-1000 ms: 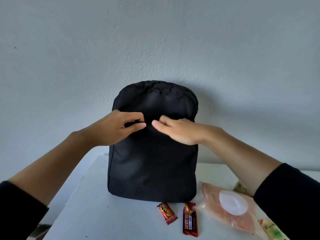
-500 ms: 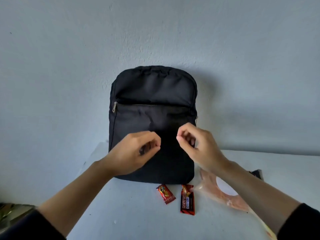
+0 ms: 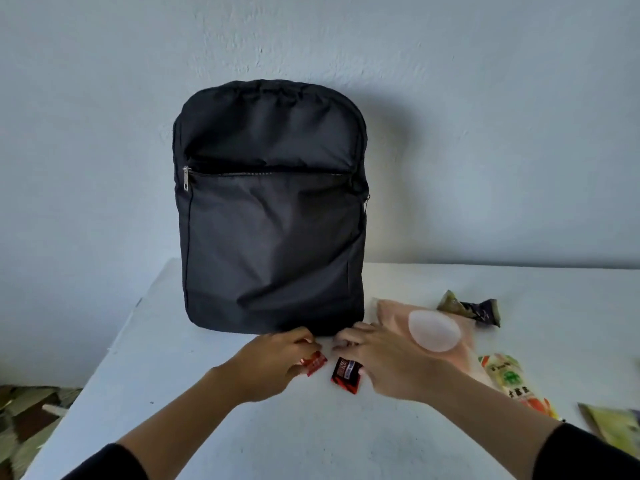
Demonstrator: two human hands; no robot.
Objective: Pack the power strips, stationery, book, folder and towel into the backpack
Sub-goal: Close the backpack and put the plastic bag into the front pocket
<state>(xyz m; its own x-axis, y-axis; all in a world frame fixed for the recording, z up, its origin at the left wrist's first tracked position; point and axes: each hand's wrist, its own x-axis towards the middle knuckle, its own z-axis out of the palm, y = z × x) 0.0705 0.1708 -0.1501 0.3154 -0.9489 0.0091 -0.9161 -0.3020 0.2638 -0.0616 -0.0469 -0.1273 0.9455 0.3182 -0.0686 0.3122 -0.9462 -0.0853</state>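
While the limp backpack (image 3: 273, 216) is standing zipped against the wall (image 3: 485, 98),
left hand (image 3: 273, 362) is pinching a red wrapper (image 3: 314, 364); right hand (image 3: 384, 362) is curling, hold unclear; zip pull (image 3: 187, 179) is offering the grip.

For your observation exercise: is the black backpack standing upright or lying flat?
Upright: the backpack stands on its base on the table, front pocket facing the camera.

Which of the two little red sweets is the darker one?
The dark red wrapper partly under the right hand, with a black band; the bright red wrapper sits at the left hand.
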